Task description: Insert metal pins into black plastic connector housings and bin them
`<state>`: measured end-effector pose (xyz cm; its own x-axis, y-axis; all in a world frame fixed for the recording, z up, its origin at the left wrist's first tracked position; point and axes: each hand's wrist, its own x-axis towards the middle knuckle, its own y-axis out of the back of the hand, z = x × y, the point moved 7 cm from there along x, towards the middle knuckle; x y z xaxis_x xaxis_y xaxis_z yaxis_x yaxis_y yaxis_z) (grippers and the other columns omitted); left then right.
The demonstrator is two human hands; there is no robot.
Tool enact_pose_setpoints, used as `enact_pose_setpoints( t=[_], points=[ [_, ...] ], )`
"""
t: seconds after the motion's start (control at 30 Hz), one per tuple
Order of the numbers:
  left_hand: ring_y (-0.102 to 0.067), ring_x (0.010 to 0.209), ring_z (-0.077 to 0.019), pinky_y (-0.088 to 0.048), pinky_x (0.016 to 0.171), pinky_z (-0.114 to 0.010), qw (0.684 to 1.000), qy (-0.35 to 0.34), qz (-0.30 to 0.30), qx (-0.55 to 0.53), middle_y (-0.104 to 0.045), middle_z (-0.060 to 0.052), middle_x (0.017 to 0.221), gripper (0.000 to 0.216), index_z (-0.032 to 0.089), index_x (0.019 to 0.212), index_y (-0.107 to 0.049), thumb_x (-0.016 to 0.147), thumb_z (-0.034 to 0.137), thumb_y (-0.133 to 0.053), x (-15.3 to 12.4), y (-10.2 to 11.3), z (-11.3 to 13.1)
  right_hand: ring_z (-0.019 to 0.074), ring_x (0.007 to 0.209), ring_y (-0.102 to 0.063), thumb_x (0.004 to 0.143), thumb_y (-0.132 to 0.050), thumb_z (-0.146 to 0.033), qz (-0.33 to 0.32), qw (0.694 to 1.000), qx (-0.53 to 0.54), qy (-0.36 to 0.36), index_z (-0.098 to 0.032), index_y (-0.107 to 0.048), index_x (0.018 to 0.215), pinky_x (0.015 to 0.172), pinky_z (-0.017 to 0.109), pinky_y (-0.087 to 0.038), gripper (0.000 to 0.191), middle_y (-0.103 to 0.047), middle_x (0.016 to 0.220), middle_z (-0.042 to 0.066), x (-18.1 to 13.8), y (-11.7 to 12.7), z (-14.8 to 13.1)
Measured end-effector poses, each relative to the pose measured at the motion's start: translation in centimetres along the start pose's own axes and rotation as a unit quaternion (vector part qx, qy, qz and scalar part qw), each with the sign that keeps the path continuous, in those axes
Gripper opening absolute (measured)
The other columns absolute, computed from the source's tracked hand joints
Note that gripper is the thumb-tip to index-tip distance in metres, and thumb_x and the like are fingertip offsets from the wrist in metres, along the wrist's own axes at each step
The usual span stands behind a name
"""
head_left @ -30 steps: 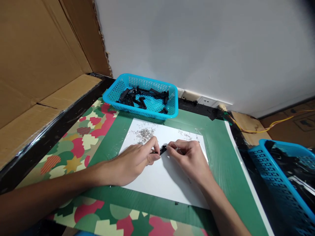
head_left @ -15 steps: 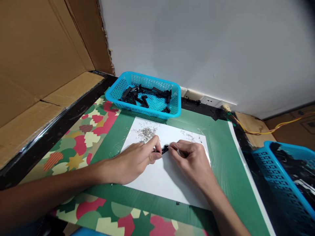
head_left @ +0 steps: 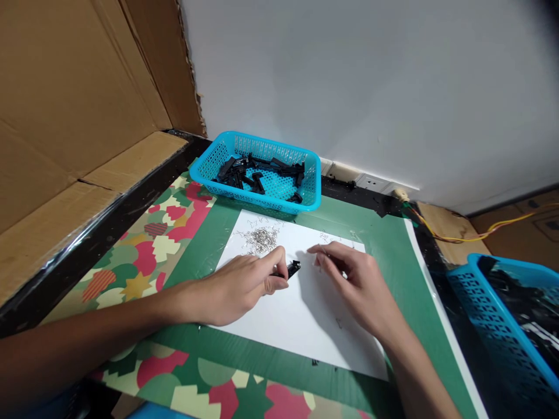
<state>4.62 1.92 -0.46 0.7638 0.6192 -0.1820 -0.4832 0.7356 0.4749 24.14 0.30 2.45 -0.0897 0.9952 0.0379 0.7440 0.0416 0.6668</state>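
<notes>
My left hand (head_left: 244, 285) is closed in a pinch round a small black plastic part (head_left: 294, 268), whose far end sticks out to the right above the white sheet. To its right, apart from the part, my right hand (head_left: 349, 279) has thumb and forefinger close together. A thin, pale wire piece (head_left: 321, 251) seems to show at those fingertips, too small to make out well. Beyond my left hand lies a heap of small bent metal wire pieces (head_left: 262, 239) on the white sheet (head_left: 279, 326). A few more wire pieces (head_left: 325, 237) lie beyond my right hand.
A blue basket (head_left: 257, 201) with several black plastic parts stands behind the sheet. Another blue basket (head_left: 489, 314) of dark parts is at the right. Cardboard (head_left: 78, 87) walls the left side. Sockets (head_left: 371, 182) and a yellow cable (head_left: 489, 227) run along the wall.
My right hand has drawn back to the right, away from the black part. More of that part's end now shows. My left hand keeps its pinch in about the same place.
</notes>
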Motion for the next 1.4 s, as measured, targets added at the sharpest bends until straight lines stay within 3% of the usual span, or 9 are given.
enact_pose_setpoints(
  t=[0.1,0.2,0.3,0.47,0.67,0.97,1.2,1.4],
  points=[
    [-0.053,0.079,-0.019,-0.035,0.07,-0.03,1.0,-0.003,-0.006,-0.005,-0.063,0.0,0.089,0.01,0.025,0.108,-0.05,0.109,0.034,-0.052,0.0,0.0,0.1,0.0266,0.095,-0.076,0.109,-0.057,-0.041,0.047,0.998,0.033,0.001,-0.022,-0.083,0.117,0.078,0.036,-0.057,0.034,-0.083,0.109,0.01,0.0,0.4,0.4],
    [-0.055,0.08,-0.0192,-0.037,0.071,-0.03,1.0,-0.012,-0.005,-0.019,-0.065,0.0,0.091,0.008,0.025,0.108,-0.051,0.109,0.033,-0.053,0.0,0.0,0.2,0.0294,0.101,-0.079,0.106,-0.063,-0.044,0.085,0.995,0.058,-0.013,-0.022,-0.085,0.109,0.088,0.041,-0.061,0.031,-0.084,0.113,0.01,-0.2,0.3,0.7],
    [-0.056,0.078,-0.0189,-0.037,0.069,-0.03,0.999,-0.015,-0.004,-0.031,-0.066,0.0,0.089,0.01,0.024,0.108,-0.052,0.109,0.034,-0.054,0.0,0.1,0.3,0.0291,0.099,-0.081,0.104,-0.068,-0.048,0.125,0.976,0.172,-0.045,-0.019,-0.084,0.105,0.092,0.043,-0.065,0.033,-0.085,0.109,0.012,-0.2,-0.3,1.1],
    [-0.059,0.079,-0.0181,-0.041,0.07,-0.028,0.996,0.003,-0.016,-0.09,-0.065,0.001,0.085,0.016,0.024,0.103,-0.051,0.108,0.039,-0.054,0.0,0.2,0.4,0.0284,0.099,-0.081,0.102,-0.071,-0.052,0.109,0.945,0.301,-0.073,-0.017,-0.08,0.098,0.095,0.045,-0.067,0.036,-0.084,0.105,0.015,0.2,-2.5,0.9],
    [-0.058,0.078,-0.0175,-0.042,0.069,-0.028,0.995,0.0,-0.019,-0.1,-0.063,0.001,0.085,0.02,0.024,0.104,-0.053,0.109,0.044,-0.053,0.0,0.3,0.4,0.0286,0.101,-0.081,0.101,-0.071,-0.047,0.082,0.944,0.31,-0.078,-0.017,-0.076,0.094,0.098,0.045,-0.065,0.031,-0.084,0.101,0.014,0.7,-3.6,0.5],
    [-0.057,0.077,-0.0174,-0.041,0.069,-0.028,0.995,0.004,-0.029,-0.099,-0.061,0.002,0.082,0.015,0.024,0.101,-0.051,0.108,0.036,-0.054,0.2,0.3,0.6,0.0263,0.093,-0.082,0.102,-0.072,-0.044,0.086,0.935,0.331,-0.092,-0.018,-0.074,0.091,0.092,0.042,-0.066,0.028,-0.084,0.099,0.012,0.9,-3.9,0.7],
    [-0.054,0.074,-0.0173,-0.038,0.065,-0.027,0.997,0.008,-0.037,-0.063,-0.058,0.002,0.079,0.012,0.024,0.101,-0.051,0.107,0.034,-0.055,0.0,0.3,0.6,0.0243,0.086,-0.079,0.104,-0.067,-0.037,0.125,0.964,0.231,-0.041,-0.018,-0.078,0.088,0.084,0.037,-0.063,0.027,-0.084,0.093,0.011,0.6,-3.5,0.0],
    [-0.06,0.082,-0.0173,-0.045,0.068,-0.026,0.991,0.023,-0.038,-0.125,-0.062,-0.001,0.093,0.013,0.024,0.102,-0.05,0.108,0.035,-0.053,0.2,0.2,0.3,0.022,0.079,-0.078,0.103,-0.067,-0.033,0.148,0.965,0.213,-0.03,-0.018,-0.08,0.088,0.078,0.034,-0.063,0.024,-0.084,0.089,0.008,0.4,-3.4,-0.3]
  ],
)
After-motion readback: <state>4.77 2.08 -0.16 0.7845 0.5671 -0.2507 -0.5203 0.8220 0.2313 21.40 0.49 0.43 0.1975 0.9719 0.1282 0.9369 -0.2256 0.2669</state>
